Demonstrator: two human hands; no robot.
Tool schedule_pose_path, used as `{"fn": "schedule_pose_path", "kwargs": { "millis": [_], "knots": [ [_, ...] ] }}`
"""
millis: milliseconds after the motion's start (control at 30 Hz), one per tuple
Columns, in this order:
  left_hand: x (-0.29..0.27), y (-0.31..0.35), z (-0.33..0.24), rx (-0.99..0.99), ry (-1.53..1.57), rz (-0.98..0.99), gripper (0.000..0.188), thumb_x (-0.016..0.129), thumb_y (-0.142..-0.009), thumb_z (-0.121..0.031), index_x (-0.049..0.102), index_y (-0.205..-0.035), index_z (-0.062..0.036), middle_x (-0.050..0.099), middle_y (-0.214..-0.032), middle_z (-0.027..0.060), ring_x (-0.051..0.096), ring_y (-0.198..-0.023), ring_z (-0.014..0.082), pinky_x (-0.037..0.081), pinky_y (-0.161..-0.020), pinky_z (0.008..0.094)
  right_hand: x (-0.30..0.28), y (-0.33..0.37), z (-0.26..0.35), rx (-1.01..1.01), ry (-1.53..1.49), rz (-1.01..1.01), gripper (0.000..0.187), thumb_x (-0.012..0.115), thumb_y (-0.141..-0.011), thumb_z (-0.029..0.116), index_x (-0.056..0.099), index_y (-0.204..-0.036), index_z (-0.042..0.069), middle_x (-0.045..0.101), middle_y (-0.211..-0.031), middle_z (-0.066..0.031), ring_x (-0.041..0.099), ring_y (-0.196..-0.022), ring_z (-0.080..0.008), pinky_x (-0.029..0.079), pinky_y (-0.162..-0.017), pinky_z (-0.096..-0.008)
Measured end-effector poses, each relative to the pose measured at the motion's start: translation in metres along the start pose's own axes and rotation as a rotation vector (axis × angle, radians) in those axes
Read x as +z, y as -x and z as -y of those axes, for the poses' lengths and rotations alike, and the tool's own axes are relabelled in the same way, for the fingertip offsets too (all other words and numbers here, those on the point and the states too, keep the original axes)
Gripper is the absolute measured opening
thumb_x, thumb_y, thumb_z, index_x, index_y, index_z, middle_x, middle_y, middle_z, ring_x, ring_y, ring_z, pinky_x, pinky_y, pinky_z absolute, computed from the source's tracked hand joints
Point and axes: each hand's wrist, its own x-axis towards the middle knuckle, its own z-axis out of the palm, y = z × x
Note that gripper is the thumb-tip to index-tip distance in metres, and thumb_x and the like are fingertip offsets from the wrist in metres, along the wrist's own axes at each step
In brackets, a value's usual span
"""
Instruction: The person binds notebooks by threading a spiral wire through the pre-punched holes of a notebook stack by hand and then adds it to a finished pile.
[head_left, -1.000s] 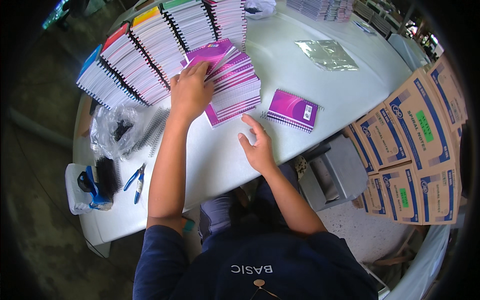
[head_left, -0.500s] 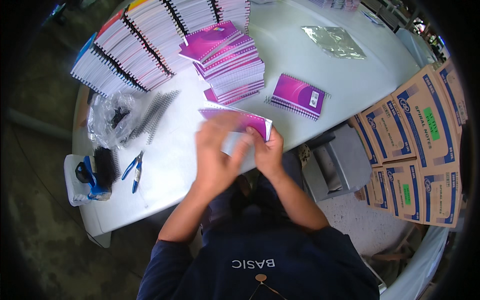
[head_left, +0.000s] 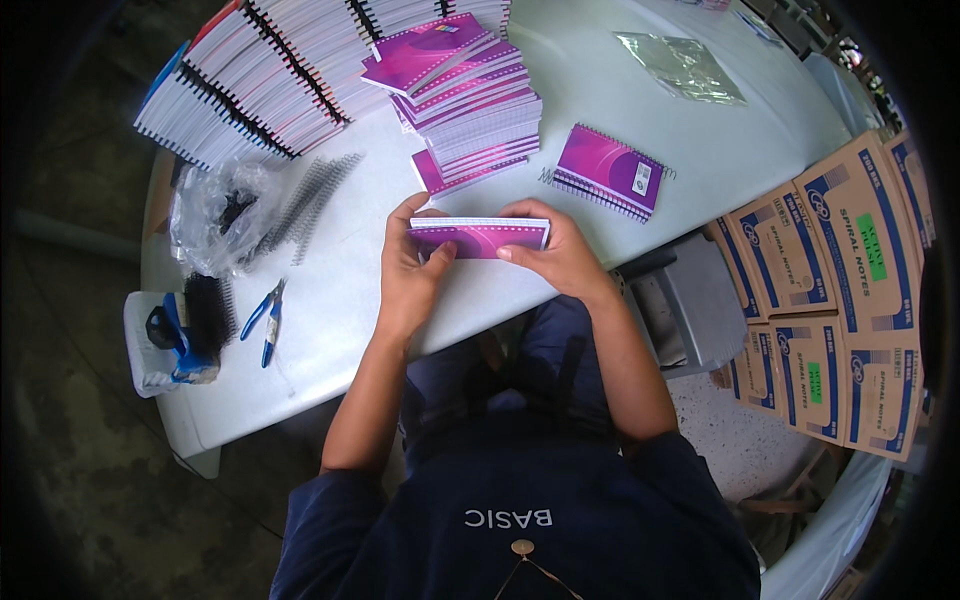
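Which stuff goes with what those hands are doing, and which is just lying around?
Seems part of the job:
purple pad, held by the left hand and right hand
stack of purple pads
wire coils and pliers, probably

Seems just lying about:
clear plastic sheet
cardboard boxes

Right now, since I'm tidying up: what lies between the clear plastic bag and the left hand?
In the head view, loose spiral binding coils lie beside the clear plastic bag, then white tabletop up to the left hand.
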Motion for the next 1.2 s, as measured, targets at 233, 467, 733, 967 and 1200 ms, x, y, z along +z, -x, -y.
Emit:
{"fn": "schedule_pose_path", "kwargs": {
  "millis": [233,467,733,967,1200],
  "knots": [
    [-0.008,0.014,0.029,0.056,-0.189,0.028,0.045,0.048,-0.082,0.012,0.037,-0.123,-0.0039,0.048,-0.108,0.0074,0.05,-0.1,0.0142,0.041,-0.089,0.029,0.012,-0.001,-0.005,-0.044,0.053,0.018,0.026,0.07,-0.08,0.004,0.059,-0.102,0.0,0.063,-0.105,-0.0041,0.055,-0.095,-0.0084,0.045,-0.085,-0.0238],
    [-0.103,-0.06,0.002,0.288,-1.531,-0.349,0.028,0.06,-0.083,-0.021,0.059,-0.107,-0.0069,0.06,-0.103,0.0164,0.058,-0.095,0.0344,0.047,-0.081,0.0437,0.01,0.002,-0.006,-0.036,0.05,-0.01,0.028,0.066,-0.082,0.001,0.065,-0.111,0.0,0.068,-0.1,-0.0078,0.059,-0.089,-0.01,0.048,-0.083,-0.024],
    [-0.133,-0.06,-0.012,0.043,-1.375,-0.391,0.03,0.064,-0.083,-0.036,0.068,-0.092,-0.0085,0.067,-0.096,0.0086,0.065,-0.085,0.0295,0.049,-0.074,0.0399,0.01,-0.004,-0.004,-0.241,-0.019,0.128,0.022,0.062,-0.081,-0.004,0.068,-0.101,0.001,0.066,-0.109,-0.0104,0.06,-0.1,-0.0153,0.046,-0.089,-0.0273],
    [-0.101,-0.034,-0.036,0.156,-0.657,-0.01,0.032,0.048,-0.091,-0.026,0.057,-0.104,0.0011,0.053,-0.073,0.0033,0.048,-0.065,0.0133,0.04,-0.062,0.0256,0.011,0.003,-0.002,-0.124,0.036,0.037,0.025,0.062,-0.084,-0.001,0.066,-0.109,0.001,0.066,-0.107,-0.0089,0.059,-0.096,-0.0117,0.046,-0.087,-0.0248],
    [-0.072,-0.005,-0.029,-0.135,-0.565,0.295,0.036,0.042,-0.099,-0.036,0.051,-0.086,-0.0038,0.042,-0.069,-0.0022,0.037,-0.063,0.0062,0.033,-0.058,0.0224,0.015,0.002,-0.004,-0.145,0.055,0.005,0.026,0.06,-0.085,-0.002,0.065,-0.111,0.0,0.066,-0.106,-0.0084,0.06,-0.094,-0.0108,0.049,-0.083,-0.023]
  ]
}}
